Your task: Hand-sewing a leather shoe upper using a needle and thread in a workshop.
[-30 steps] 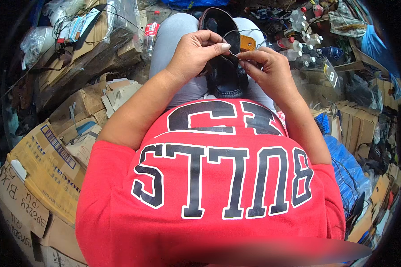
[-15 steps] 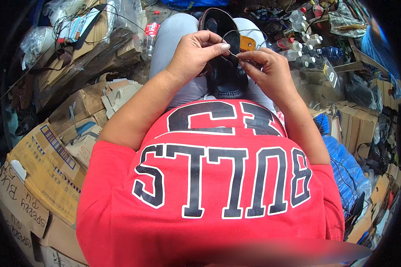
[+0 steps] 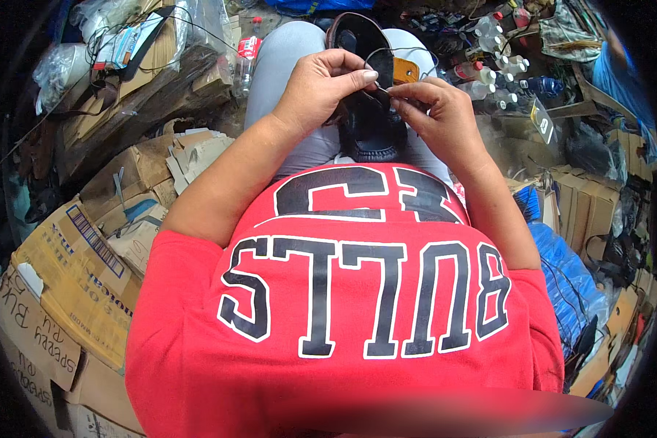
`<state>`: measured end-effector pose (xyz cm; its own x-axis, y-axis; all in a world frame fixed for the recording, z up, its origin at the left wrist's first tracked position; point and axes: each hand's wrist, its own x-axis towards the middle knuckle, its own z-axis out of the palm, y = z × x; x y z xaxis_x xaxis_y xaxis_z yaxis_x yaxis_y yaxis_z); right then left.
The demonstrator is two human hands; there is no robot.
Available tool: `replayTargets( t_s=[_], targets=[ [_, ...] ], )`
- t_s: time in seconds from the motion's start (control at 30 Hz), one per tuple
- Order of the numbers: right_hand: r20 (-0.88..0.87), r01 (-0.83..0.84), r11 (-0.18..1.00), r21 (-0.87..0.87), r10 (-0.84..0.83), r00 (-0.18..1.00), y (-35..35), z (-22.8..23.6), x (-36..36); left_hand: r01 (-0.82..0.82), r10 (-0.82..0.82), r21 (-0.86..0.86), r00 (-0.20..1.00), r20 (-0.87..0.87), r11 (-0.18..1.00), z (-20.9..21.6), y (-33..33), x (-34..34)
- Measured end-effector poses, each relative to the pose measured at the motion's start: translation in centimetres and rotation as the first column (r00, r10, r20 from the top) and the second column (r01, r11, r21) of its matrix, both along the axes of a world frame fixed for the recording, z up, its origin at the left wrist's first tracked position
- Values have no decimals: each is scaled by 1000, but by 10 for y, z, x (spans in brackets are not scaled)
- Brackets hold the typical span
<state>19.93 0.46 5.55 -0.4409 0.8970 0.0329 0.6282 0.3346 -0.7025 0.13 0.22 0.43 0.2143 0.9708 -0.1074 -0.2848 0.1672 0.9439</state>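
A dark leather shoe (image 3: 373, 131) rests between my grey-clad thighs, its opening facing up. My left hand (image 3: 327, 82) is above it, thumb and index finger pinched together. Close by on the right, my right hand (image 3: 438, 109) pinches one end of a thin, pale, needle-like piece (image 3: 384, 90) that spans the small gap between the fingertips. A dark thread (image 3: 387, 50) loops from the left fingers over the shoe toward the right hand. Beyond the fingers shows a tan leather tab (image 3: 406, 71) with a small hole. Fingers hide part of the shoe's middle.
Flattened cardboard boxes (image 3: 87, 277) are piled at the left. Several plastic bottles (image 3: 482, 77) lie at the far right, and one bottle (image 3: 247, 55) stands beyond my left knee. Blue plastic sheeting (image 3: 562, 270) and more cardboard (image 3: 584, 197) lie at my right.
Both hands keep almost the same pose and place over the shoe. The dark thread's loop has shifted slightly near the right hand.
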Motion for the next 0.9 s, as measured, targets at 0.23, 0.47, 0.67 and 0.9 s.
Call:
replayTargets(
  t_s=[0.23, 0.47, 0.67, 0.9],
  targets=[
    [-67, 15, 1000, 20, -13, 998, -1, -6, 0, 1, -1, -3, 1000, -9, 1000, 0, 0, 0],
    [-61, 35, 999, 36, -33, 998, -2, -7, -3, 4, -4, -8, 1000, 14, 1000, 0, 1, -1],
    [-91, 75, 996, 37, -72, 993, -4, -13, -6, 17, -15, -30, 998, 66, 999, -3, 2, -2],
    [-233, 135, 987, -84, -151, 961, -6, -24, -8, 81, -81, -19, 997, 15, 997, -2, -1, 0]
  ],
)
